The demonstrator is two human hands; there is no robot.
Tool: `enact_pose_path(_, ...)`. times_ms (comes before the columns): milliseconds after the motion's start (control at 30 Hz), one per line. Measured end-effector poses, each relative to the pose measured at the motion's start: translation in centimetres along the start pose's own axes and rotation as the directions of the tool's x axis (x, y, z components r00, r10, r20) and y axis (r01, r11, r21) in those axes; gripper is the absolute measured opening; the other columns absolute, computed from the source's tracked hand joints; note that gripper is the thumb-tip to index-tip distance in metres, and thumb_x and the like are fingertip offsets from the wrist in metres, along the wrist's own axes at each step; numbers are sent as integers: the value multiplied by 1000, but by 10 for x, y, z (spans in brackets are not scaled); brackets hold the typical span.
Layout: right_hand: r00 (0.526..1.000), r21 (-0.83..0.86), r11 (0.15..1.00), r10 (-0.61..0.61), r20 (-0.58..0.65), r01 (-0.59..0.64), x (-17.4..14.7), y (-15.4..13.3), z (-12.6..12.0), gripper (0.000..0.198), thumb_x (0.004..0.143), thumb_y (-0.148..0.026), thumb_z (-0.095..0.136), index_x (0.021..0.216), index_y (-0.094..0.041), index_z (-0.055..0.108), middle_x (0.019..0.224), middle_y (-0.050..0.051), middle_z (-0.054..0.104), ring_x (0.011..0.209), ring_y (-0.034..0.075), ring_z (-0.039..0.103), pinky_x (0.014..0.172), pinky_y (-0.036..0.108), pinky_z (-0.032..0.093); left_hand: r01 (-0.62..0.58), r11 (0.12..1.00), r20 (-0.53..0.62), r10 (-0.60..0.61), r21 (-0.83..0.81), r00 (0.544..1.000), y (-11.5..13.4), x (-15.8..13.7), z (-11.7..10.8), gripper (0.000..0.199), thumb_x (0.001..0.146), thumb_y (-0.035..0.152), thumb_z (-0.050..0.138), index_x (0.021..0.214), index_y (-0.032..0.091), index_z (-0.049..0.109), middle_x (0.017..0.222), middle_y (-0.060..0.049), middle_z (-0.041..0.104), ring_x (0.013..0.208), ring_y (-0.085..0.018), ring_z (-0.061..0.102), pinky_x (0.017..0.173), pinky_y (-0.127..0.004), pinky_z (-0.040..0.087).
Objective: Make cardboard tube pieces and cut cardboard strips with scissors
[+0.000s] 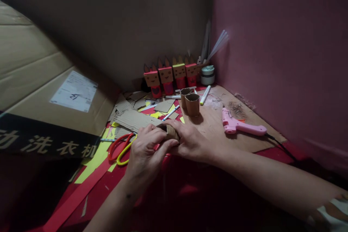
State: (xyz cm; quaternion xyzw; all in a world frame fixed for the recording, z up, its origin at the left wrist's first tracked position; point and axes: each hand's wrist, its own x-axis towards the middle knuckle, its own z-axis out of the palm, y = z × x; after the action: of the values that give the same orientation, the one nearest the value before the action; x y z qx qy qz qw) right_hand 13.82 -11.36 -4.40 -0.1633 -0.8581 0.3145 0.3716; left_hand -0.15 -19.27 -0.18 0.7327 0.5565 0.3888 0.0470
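Both of my hands meet low in the middle of the view, around a small piece of brown cardboard [172, 133] that looks curved or folded. My left hand [148, 146] grips its left side, with the thumb across the near face. My right hand [191, 141] closes on its right side; some fingertips are hidden behind the piece. Just beyond stand two cardboard tubes [193, 106], upright and open at the top. Scissors [121, 149] with red and yellow handles lie left of my left hand. A pink glue gun [240, 127] rests to the right on a wooden board [210, 134].
Several cardboard figures [165, 76] with red bodies line the back wall, beside a lidded jar [207, 75] and clear glue sticks [219, 43]. Cardboard scraps [136, 119], markers [205, 95] and a red paper strip [78, 195] litter the table. A large carton [40, 69] leans in at left.
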Motion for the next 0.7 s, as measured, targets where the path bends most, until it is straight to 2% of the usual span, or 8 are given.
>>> enact_pose_path(100,994,46,994,96,53,-98,0,-1,-1,29,78,-32,64,102,-20,53,89,3,62,78,17,57,70,31,47,9,1000,85,-10,7,996,-7,3,-6,13,77,34,65,71,23,68,70,-1,60,73,-19,51,71,-34,39)
enact_pose_path(200,989,65,989,133,61,-137,2,-1,-2,41,77,-31,66,113,-20,52,96,6,63,85,19,59,77,34,47,47,997,139,-38,-63,990,-15,4,-8,7,74,30,68,74,24,71,76,-3,61,77,-19,53,71,-32,41)
enact_pose_path(300,988,103,984,143,53,-148,5,-4,-6,68,70,-33,74,128,-20,42,115,10,57,103,23,55,88,39,46,152,960,55,-143,-236,988,-20,3,-8,11,71,31,70,66,22,71,74,-3,62,76,-19,56,69,-30,44)
enact_pose_path(400,966,186,954,251,-60,-236,9,-7,-12,92,55,-36,84,131,-17,37,123,13,50,109,25,52,93,42,44,311,848,-62,-371,-430,927,-24,3,-11,15,69,33,72,77,21,74,79,-3,69,81,-22,62,76,-33,48)
enact_pose_path(467,922,311,894,370,-113,-321,11,-7,-14,76,56,-37,82,119,-15,45,112,11,56,96,22,57,85,41,48,369,757,-72,-478,-539,875,-26,3,-13,23,69,33,72,88,19,74,84,-4,72,87,-24,63,83,-35,47)
enact_pose_path(533,890,439,821,446,-96,-364,13,-7,-14,48,63,-36,78,98,-15,54,94,6,59,81,17,58,77,37,50,380,695,-47,-511,-611,858,-30,3,-13,28,69,32,72,93,17,73,87,-5,73,89,-24,64,85,-35,47)
enact_pose_path(633,913,555,774,403,-62,-304,12,-9,-11,25,67,-29,75,82,-15,60,83,2,60,79,15,58,78,34,48,390,645,-20,-532,-657,847,-34,2,-10,25,67,30,74,88,16,73,83,-4,72,80,-21,63,77,-30,48)
enact_pose_path(700,939,558,795,335,-78,-237,11,-10,-10,13,70,-23,71,78,-16,63,81,0,60,81,14,57,79,32,46,390,640,-22,-537,-662,843,-34,1,-8,21,67,31,74,81,16,72,74,-2,69,73,-18,61,71,-28,47)
